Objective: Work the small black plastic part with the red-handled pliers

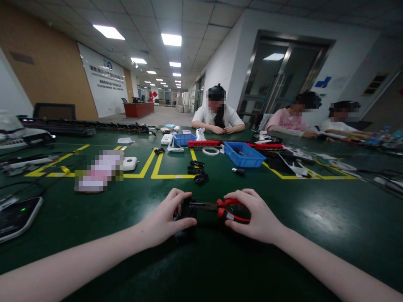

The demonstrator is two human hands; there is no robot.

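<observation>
My left hand (166, 218) is closed around a small black part (188, 208) on the green table (201, 260). My right hand (256, 216) grips the red handles of a pair of pliers (220, 207). The dark jaws of the pliers point left and meet the black part between my hands. Several more small black parts (197, 170) lie a short way beyond my hands, inside a yellow taped outline.
A blue bin (244, 154) and a smaller blue bin (184, 139) stand mid-table with a white tape ring (210, 151) and red strips (204, 143). Three people sit along the far side. A tablet-like device (17, 217) and cables lie at the left.
</observation>
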